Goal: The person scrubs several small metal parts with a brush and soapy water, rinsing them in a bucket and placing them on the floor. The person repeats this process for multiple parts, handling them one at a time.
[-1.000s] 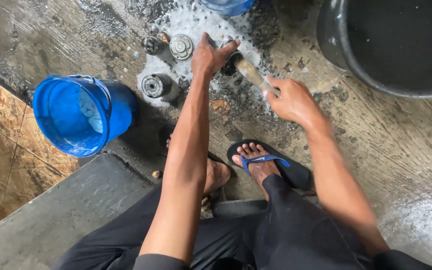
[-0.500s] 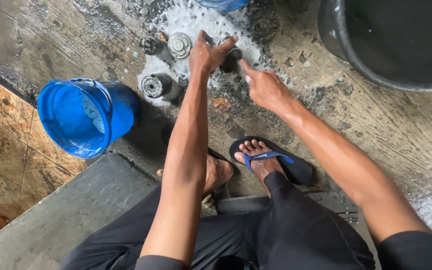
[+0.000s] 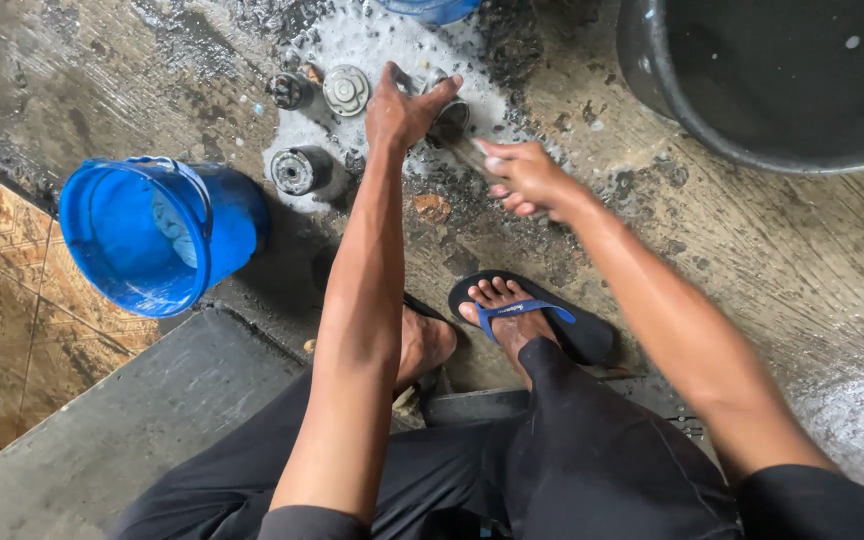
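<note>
While the person squatted on the wet concrete floor (image 3: pixel 772 270), the scene ran from a tiled patch at the far left to a blue bucket (image 3: pixel 152 235), which lay tipped on its side with its mouth toward the camera. Right of it, in a pool of grey suds (image 3: pixel 372 50), stood three small round metal parts: a dark one (image 3: pixel 289 90), a pale disc (image 3: pixel 346 90) and a short cylinder (image 3: pixel 297 170), all near each other but apart.

Next came the left hand (image 3: pixel 402 110). Its fingers were spread and pressed down around another metal part (image 3: pixel 449 118), holding it steady against the floor. Just right of it, the right hand (image 3: pixel 527 180) was clenched on a brush handle (image 3: pixel 472 155), blurred, with the tip touching that part.

I judged the part to be stiff, solid and rather heavy for its size, not fragile, but slippery from soap and grease. The best hold seemed to be on its outer rim, with fingers around the sides, pushing it down so it could not slide.

The floor was rough, stained and covered with dark grit. At the far right stood a big black tub (image 3: pixel 752 120). The feet wore sandals (image 3: pixel 572 330), and a grey step lay at lower left.
</note>
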